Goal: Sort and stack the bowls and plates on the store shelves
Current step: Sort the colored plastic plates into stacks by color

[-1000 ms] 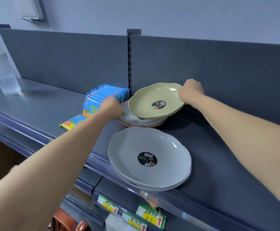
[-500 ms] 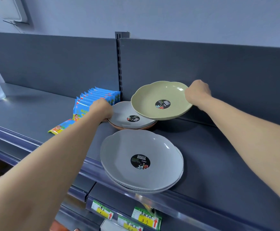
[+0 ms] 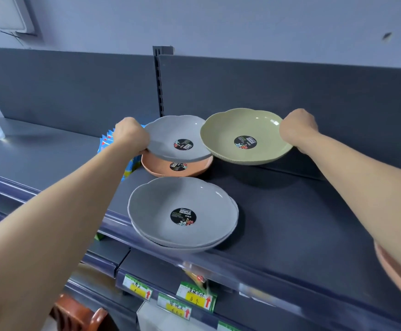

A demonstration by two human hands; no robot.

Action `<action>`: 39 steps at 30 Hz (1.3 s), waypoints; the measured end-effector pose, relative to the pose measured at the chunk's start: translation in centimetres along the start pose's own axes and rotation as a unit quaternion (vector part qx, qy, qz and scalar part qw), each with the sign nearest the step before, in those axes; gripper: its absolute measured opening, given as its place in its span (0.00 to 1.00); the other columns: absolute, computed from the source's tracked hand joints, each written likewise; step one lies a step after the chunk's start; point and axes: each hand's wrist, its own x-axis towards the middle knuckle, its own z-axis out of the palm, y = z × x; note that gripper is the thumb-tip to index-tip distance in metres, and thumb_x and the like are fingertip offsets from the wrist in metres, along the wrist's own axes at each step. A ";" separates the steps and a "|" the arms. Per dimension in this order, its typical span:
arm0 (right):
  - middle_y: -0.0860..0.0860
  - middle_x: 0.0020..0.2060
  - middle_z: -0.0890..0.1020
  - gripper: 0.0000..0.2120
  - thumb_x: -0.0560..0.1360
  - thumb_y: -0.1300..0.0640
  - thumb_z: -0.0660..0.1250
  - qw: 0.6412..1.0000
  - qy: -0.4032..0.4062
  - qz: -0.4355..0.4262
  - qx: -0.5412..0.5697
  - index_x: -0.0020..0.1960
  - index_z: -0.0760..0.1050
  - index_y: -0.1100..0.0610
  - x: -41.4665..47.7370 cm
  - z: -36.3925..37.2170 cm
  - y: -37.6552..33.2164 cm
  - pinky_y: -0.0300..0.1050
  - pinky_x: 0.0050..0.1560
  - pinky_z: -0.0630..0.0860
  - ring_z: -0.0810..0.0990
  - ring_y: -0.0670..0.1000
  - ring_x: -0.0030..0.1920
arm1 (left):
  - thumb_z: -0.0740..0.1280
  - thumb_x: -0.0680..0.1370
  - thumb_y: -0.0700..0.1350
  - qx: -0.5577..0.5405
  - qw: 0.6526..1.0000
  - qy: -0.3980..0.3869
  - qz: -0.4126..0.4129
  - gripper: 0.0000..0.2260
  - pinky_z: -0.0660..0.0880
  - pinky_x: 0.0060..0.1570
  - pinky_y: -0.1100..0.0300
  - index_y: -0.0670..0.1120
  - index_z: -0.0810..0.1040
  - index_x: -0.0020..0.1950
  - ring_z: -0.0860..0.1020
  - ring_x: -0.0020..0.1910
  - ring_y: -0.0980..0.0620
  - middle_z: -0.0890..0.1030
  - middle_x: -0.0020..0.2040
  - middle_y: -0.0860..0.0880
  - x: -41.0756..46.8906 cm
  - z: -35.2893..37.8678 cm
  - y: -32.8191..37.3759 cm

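A shop: a dark metal shelf (image 3: 290, 223) with a slotted upright (image 3: 160, 91) behind, between the left hand (image 3: 131, 134) and right hand (image 3: 298, 127). Handwritten price tags (image 3: 195, 298) hang well below them. The plates (image 3: 182, 199) carry matching stickers (image 3: 183, 216), and a row of packets (image 3: 105, 142) stands just beside the left hand.

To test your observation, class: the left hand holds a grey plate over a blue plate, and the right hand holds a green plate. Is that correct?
Not quite. Under the grey plate in the left hand lies an orange plate, not a blue one. The right hand does hold a green plate. The head view shows this.
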 end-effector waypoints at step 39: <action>0.57 0.46 0.73 0.04 0.78 0.65 0.56 0.994 -0.069 -0.077 0.042 0.48 0.69 0.62 -4.9 -6.7 6.4 0.45 0.37 0.70 0.73 0.58 0.43 | 0.57 0.73 0.32 0.131 0.986 0.048 -0.089 0.12 0.71 0.27 0.62 0.41 0.72 0.32 0.73 0.19 0.50 0.70 0.12 0.49 -16.6 -1.8 -0.9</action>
